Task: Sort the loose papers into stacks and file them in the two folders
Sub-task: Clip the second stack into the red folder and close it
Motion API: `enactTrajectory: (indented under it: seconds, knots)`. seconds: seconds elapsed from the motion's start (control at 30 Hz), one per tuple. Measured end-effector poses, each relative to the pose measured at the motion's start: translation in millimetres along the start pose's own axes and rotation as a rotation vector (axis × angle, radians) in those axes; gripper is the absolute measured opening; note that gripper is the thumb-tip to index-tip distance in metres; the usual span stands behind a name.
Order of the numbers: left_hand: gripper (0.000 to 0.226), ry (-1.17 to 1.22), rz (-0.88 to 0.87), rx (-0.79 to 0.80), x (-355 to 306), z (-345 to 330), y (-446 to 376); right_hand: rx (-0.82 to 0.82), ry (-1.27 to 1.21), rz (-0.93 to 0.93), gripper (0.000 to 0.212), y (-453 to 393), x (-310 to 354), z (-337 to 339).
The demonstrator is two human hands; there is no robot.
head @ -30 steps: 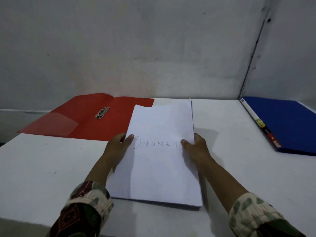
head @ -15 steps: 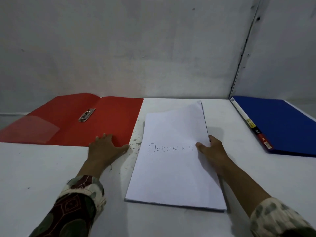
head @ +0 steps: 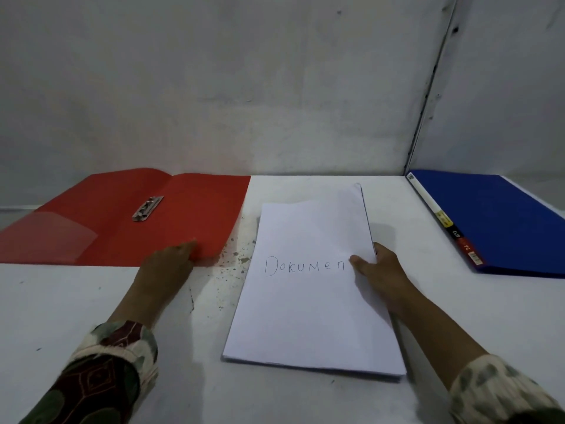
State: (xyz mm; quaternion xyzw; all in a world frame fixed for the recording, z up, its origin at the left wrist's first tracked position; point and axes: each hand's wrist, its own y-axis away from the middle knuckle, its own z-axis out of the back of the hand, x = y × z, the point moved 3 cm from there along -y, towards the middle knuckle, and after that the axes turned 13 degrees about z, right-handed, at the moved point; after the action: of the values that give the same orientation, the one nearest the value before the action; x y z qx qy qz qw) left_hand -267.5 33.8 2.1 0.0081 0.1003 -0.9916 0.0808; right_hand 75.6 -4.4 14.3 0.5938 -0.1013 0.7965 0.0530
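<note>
Right hand (head: 377,270) pinches white paper stack (head: 312,289); flat left hand (head: 171,264) should steady open red plastic folder (head: 183,215) while sliding.

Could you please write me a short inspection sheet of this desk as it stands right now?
Surface: white tabletop, speckled with dark stains between folder and papers.
Job's things: open red plastic folder with metal clip, far left; white paper stack marked "Dokumen", centre; closed blue folder, far right.
Clutter: nothing seen.
Hands: left hand rests flat on the red folder's near edge; right hand pinches the stack's right edge.
Cables: nothing seen.
Surroundings: grey wall with a corner seam on the right.
</note>
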Motion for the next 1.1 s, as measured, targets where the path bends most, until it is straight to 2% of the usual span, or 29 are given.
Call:
enactTrajectory:
  seconds: [0.07,0.23,0.37,0.47,0.53,0.6,0.7,0.83,0.87,1.0,1.1]
  knots:
    - [0.041,-0.07,-0.046,-0.035,-2.0,-2.9,5.8,-0.013,-0.002,-0.013,0.015,0.2,-0.8,3.6]
    - [0.041,-0.069,-0.095,-0.017,-27.3,0.4,17.3,-0.07,-0.033,-0.063,0.04,4.7,-5.6,26.0]
    - [0.04,0.027,-0.132,0.026,-52.5,-0.5,31.7,-0.116,-0.088,-0.09,0.041,13.5,-8.2,59.6]
    - [0.035,0.158,-0.241,-0.063,-75.6,6.2,45.9,-0.152,-0.121,-0.118,0.041,19.0,-9.8,84.6]
    - [0.043,0.21,-0.292,-0.052,-98.6,10.4,58.4,-0.183,-0.153,-0.124,0.041,23.1,-9.7,99.7]
    - [0.053,0.22,-0.326,0.033,-121.8,7.3,69.5,-0.2,-0.174,-0.126,0.04,25.5,-9.0,112.1]
    - [0.059,0.266,-0.455,-0.012,-153.5,9.6,85.3,-0.22,-0.199,-0.148,0.037,32.1,-7.4,132.2]
    - [0.016,0.327,-0.64,-0.179,-185.3,27.8,116.5,-0.23,-0.197,-0.156,0.037,36.2,-5.9,159.2]
    - [0.014,0.33,-0.666,-0.184,-192.9,29.8,123.9,-0.232,-0.193,-0.156,0.037,37.7,-5.9,167.3]
    - [0.019,0.344,-0.733,-0.099,-214.7,24.9,143.0,-0.225,-0.155,-0.168,0.034,44.4,-7.3,195.6]
    - [0.027,0.364,-0.758,0.013,-228.8,23.4,155.3,-0.216,-0.11,-0.162,0.022,50.6,-7.1,216.4]
